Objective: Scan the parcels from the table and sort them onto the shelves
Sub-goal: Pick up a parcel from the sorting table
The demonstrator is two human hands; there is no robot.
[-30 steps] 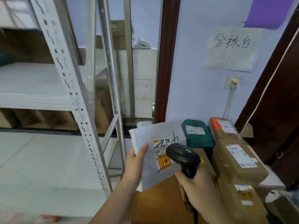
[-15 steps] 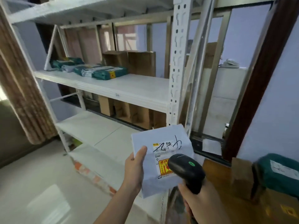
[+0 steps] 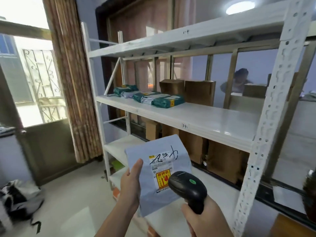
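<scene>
Pale grey plastic mailer parcel [image 3: 159,175], label facing up for reading, is pinched along its left edge by the left hand [image 3: 130,187] before the white metal shelves [image 3: 196,115]; the right hand [image 3: 203,218] clenches a black handheld scanner [image 3: 188,189] aimed nearby.

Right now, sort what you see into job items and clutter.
Job:
- white parcel in the left hand
- scanner in the right hand
- shelf
- teal parcels and boxes lying on it

Lying about:
- curtain
- bag on the floor
- ceiling lamp
</scene>
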